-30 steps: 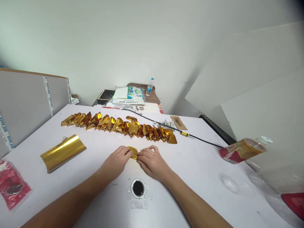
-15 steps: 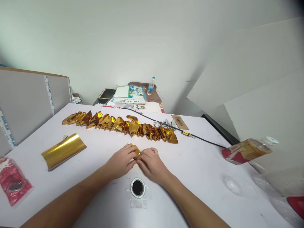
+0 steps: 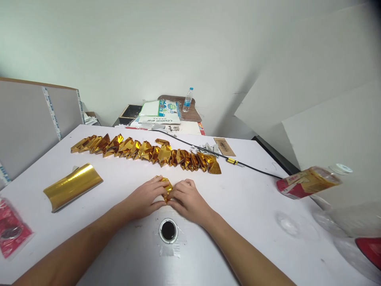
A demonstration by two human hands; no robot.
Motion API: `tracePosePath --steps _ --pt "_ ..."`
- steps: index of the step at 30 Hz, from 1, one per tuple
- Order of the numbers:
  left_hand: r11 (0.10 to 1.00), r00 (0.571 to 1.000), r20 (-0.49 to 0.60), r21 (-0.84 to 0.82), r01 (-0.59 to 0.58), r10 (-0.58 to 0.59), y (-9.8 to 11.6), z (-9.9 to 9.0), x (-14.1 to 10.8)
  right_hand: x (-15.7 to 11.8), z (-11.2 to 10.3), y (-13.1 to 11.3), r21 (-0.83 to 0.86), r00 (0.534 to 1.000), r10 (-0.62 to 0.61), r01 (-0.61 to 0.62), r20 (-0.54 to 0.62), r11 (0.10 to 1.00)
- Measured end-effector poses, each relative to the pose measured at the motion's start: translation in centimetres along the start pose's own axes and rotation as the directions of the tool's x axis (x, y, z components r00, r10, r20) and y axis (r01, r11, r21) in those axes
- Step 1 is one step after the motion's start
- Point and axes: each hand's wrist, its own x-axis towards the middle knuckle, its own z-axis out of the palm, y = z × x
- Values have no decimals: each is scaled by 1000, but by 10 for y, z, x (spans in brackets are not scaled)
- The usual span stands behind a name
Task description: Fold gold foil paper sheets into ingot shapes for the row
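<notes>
A small piece of gold foil paper lies on the white table between my two hands, partly covered by fingers. My left hand holds its left side, fingertips on top and thumb at the near edge. From the right, my right hand presses on the same piece with bent fingers. Just nearer to me is a small round container with dark contents, on clear tape. Beyond my hands stretches a long row of folded gold paper pieces. A curved stack of gold sheets lies at the left.
A pink packet sits at the left edge. On the right are a tilted bottle with a red label and clear plastic. A black cable crosses the back right, near a brown card. Behind stands a water bottle.
The view has shifted slightly, so the table's contents appear a little lower left or higher. Both hands stay on the gold piece, and more of its surface shows between them.
</notes>
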Motion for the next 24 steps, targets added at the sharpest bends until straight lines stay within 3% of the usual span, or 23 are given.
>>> tracePosePath --steps 6,10,14,24 --pt "999 1000 -19 48 -21 22 -13 -3 -6 12 5 0 -255 987 -126 149 104 955" --pt "995 999 -11 88 -42 43 -24 1 -5 14 11 3 -376 982 -173 189 76 907" --pt "995 999 1 95 -34 34 -16 1 -2 12 14 3 -355 981 -194 184 8 917" --pt "999 991 -130 36 -14 19 -6 4 -1 16 18 -2 -319 981 -192 171 -36 932"
